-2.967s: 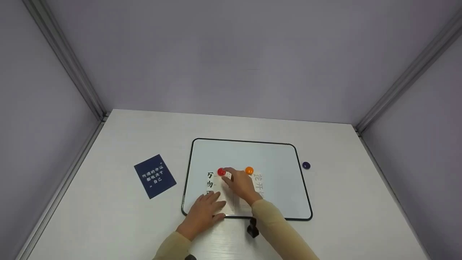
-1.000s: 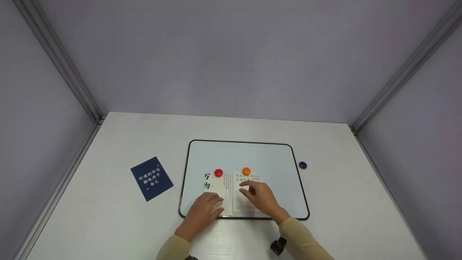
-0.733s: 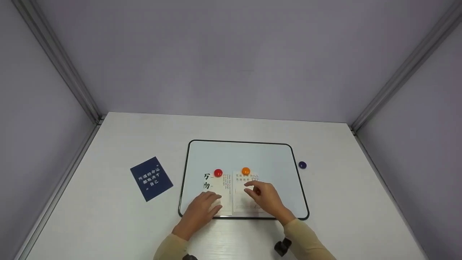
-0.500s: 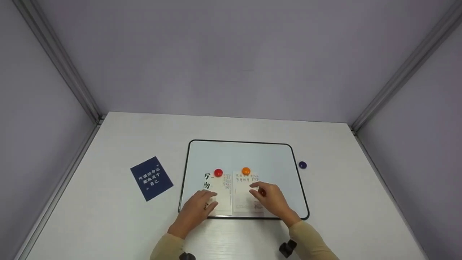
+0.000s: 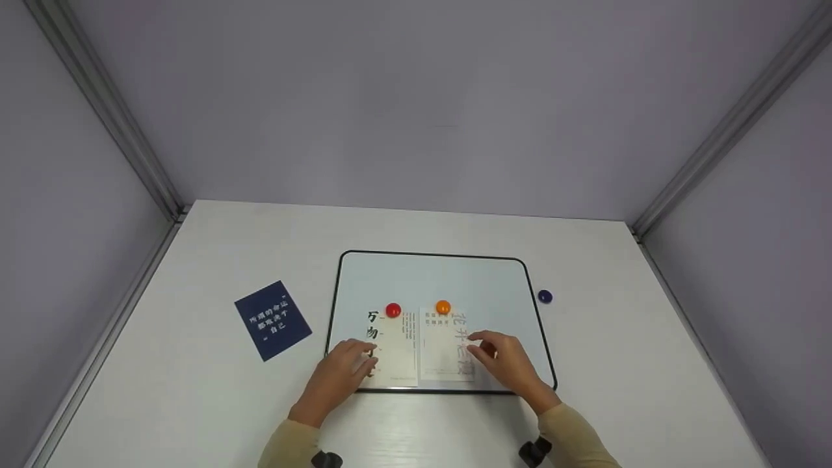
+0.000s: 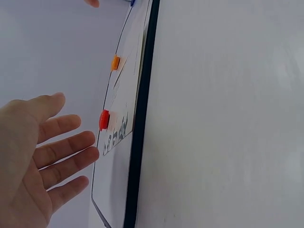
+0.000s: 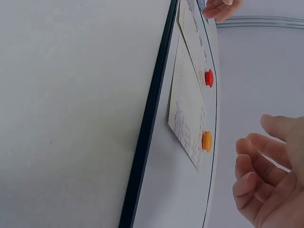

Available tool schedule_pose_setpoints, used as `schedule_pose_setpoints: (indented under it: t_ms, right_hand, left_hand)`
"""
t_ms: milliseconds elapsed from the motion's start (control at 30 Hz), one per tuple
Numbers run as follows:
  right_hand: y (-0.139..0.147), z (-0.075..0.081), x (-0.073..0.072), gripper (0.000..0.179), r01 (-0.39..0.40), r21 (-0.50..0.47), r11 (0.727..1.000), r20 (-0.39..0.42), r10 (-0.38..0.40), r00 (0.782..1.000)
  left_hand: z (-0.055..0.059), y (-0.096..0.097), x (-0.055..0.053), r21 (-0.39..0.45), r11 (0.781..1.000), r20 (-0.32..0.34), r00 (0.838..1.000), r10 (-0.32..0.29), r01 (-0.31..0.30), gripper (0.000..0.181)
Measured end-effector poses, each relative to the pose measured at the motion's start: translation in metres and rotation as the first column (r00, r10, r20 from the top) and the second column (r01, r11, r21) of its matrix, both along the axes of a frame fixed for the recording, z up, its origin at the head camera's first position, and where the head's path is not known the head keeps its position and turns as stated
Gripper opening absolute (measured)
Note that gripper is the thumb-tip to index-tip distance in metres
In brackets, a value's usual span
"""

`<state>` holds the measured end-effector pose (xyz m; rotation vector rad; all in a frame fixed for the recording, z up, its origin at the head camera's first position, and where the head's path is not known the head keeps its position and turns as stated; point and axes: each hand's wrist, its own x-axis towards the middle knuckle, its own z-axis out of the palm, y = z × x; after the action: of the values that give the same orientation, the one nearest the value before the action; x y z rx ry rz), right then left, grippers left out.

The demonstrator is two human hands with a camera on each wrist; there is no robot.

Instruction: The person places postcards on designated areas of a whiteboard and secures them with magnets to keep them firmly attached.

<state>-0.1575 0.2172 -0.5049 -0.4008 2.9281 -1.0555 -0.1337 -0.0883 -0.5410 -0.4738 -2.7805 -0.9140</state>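
Observation:
Two cream cards with printed characters lie side by side on a black-framed whiteboard [image 5: 390, 276]. A red round magnet [image 5: 393, 310] sits at the top of the left card [image 5: 398, 357], and an orange one, the orange magnet [image 5: 443, 307], tops the right card [image 5: 442, 354]. My left hand [image 5: 341, 370] hovers over the left card's lower left edge, fingers spread and holding nothing in the left wrist view. Beside the right card's right edge is my right hand [image 5: 507, 361], its fingers loosely bent with nothing between them, as the right wrist view shows.
A dark blue card [image 5: 273, 321] with white characters lies on the white table [image 5: 195, 390], left of the board. Just beyond the board's right edge is a dark blue magnet [image 5: 545, 296]. Grey walls [image 5: 416, 110] stand around the table's back and sides.
My right hand has left the red magnet and moved right across the right card to its edge. My left hand has lifted and drawn back to the left, uncovering the left card.

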Motion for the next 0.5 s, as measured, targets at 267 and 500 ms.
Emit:
schedule_pose_setpoints:
  t_ms: [267, 500]
  right_hand:
    - [0.01, -0.003, 0.005, 0.02, 0.013, 0.046, 0.999, 0.006, -0.013, 1.0]
    - [0.018, -0.005, 0.009, 0.019, 0.01, 0.058, 0.998, 0.005, -0.01, 1.0]
  left_hand:
    - [0.003, -0.007, -0.001, -0.012, 0.999, 0.048, 0.998, 0.049, -0.048, 0.022]
    - [0.005, -0.012, -0.001, 0.002, 0.996, 0.069, 0.994, 0.085, -0.086, 0.024]
